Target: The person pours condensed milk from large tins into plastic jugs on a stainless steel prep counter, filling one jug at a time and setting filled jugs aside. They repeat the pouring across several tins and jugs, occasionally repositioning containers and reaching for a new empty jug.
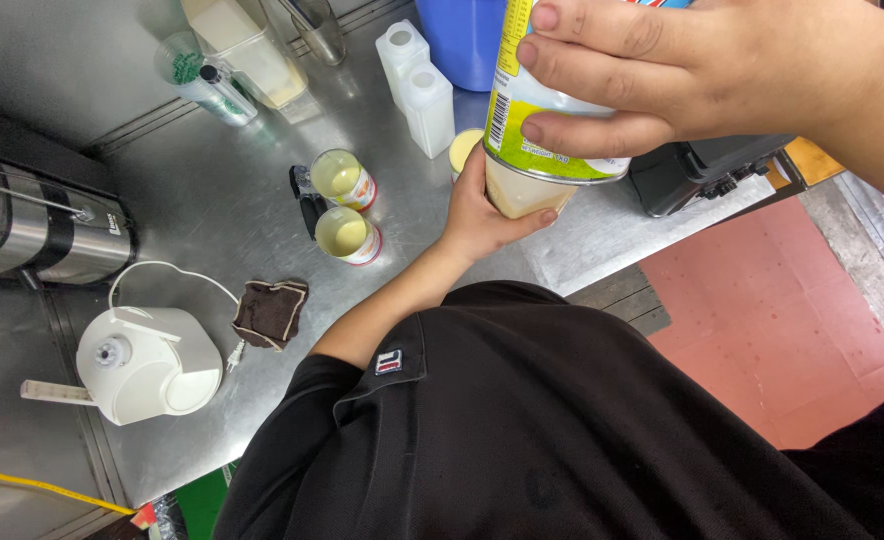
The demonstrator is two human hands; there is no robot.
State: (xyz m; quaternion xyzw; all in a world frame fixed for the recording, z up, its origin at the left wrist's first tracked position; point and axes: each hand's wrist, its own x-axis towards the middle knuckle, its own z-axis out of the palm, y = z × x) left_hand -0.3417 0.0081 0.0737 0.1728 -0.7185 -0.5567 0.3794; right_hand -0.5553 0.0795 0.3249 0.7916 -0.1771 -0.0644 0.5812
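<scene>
Tin (547,100) with yellow-green label, upended over a cup (524,190) of pale cream liquid above the steel bench (212,190). Right hand (702,70) clamped round the tin, fingers wrapped tight. Left hand (482,215) closed about the cup from below. Two opened tins (347,205), seemingly full, just beside; brown cloth (270,312) nearby.

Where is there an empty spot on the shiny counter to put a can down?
Bare counter lies between the silver machine and the two open cans. It is crowded near the white bottles, where both hands work: right hand on the can, left hand on the cup.
</scene>
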